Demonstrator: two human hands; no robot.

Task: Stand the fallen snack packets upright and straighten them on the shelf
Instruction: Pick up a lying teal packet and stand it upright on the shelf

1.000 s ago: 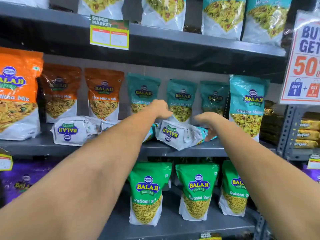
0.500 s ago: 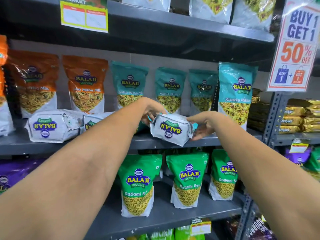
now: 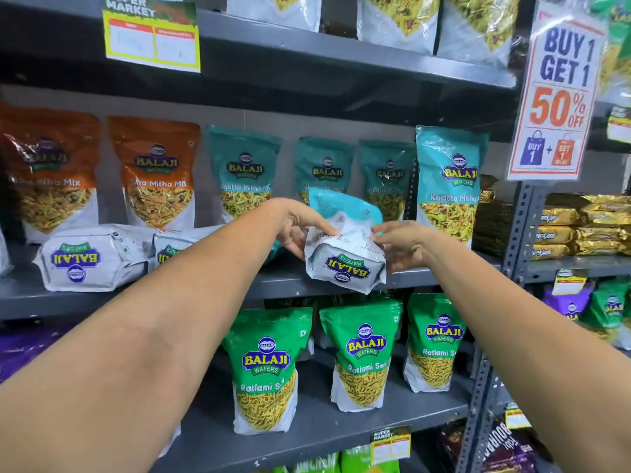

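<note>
A teal and white Balaji snack packet (image 3: 345, 247) is tilted up off the grey middle shelf (image 3: 280, 285), its white base facing me. My left hand (image 3: 300, 230) grips its left side and my right hand (image 3: 399, 242) grips its right side. Two more fallen packets lie flat on the same shelf: one at the left (image 3: 88, 257), another (image 3: 174, 245) partly hidden behind my left forearm. Upright teal packets (image 3: 244, 172) and orange packets (image 3: 155, 172) stand behind them.
A tall teal packet (image 3: 449, 182) stands just right of my hands. Green packets (image 3: 362, 349) fill the shelf below. A "Buy 1 Get 1" sign (image 3: 560, 97) hangs at the right by the perforated upright post (image 3: 519, 227). Gold packs (image 3: 580, 227) are stacked beyond it.
Both hands closed on the fallen teal packet, lifted it off the shelf and tipped its top upward. The camera view shifted right and downward.
</note>
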